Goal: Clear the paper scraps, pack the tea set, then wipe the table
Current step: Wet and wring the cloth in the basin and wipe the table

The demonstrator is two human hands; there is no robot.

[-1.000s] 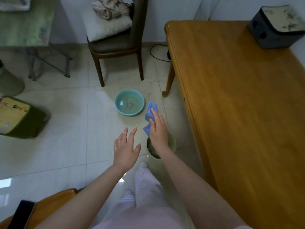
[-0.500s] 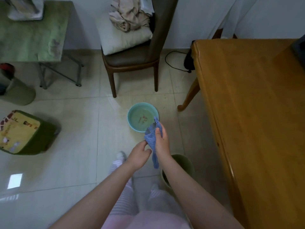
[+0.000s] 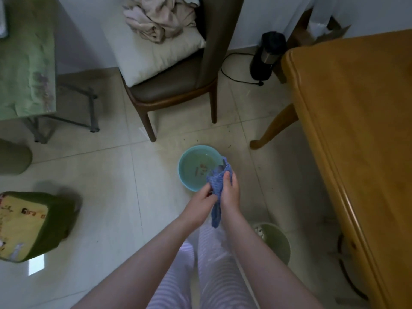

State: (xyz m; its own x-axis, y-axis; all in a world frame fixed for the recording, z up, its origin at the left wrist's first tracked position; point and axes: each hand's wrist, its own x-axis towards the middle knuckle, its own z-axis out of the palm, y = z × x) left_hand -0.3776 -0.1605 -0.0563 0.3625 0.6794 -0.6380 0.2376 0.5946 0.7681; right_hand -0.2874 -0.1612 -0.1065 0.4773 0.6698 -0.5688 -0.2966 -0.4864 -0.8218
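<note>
A blue knitted cloth [image 3: 217, 186] hangs between both hands above the floor, its upper end over the near rim of a teal basin [image 3: 191, 168] with water in it. My right hand [image 3: 230, 192] grips the cloth's upper part, fingers curled round it. My left hand [image 3: 201, 200] pinches the cloth from the left side. The cloth's lower end dangles down between my wrists. The wooden table [image 3: 361, 134] stands to the right, its top bare in the part I see.
A pale green waste bin [image 3: 275, 241] holding paper scraps stands by my right leg near the table. A chair [image 3: 178, 85] with a cushion and clothes is behind the basin. A dark kettle [image 3: 267, 54] with a cord sits on the floor. A green stool [image 3: 33, 224] is at left.
My left hand came across from open air and took hold of the cloth. Both hands and the cloth moved over the basin's near rim; my view swung left, away from the table.
</note>
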